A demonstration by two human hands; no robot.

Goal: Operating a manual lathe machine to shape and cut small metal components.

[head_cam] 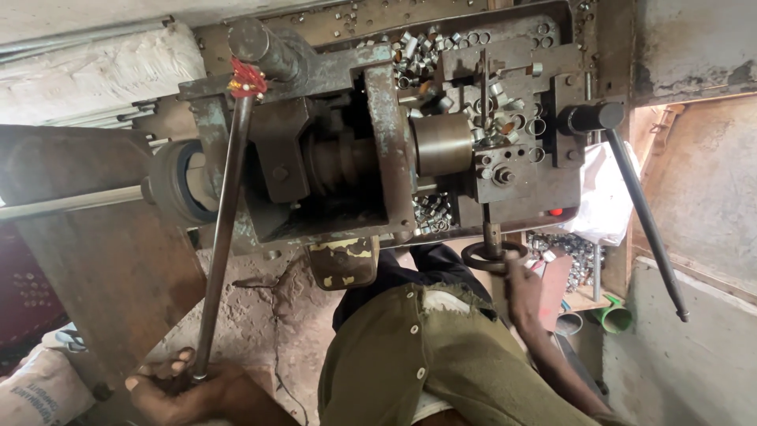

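A small, worn metal lathe lies below me. My left hand is at the bottom left, closed around the lower end of a long steel lever bar. The bar runs up to the machine's top, where a red thread is tied. My right hand, slightly blurred, grips the small round handwheel at the near edge of the tool slide. A brown cylindrical chuck sits mid-machine. My olive shirt fills the lower centre.
Several short metal rings lie heaped on the machine bed, with more in a pile by a white bag. A second black lever slants down at the right. Green pipe ends and a printed sack rest low.
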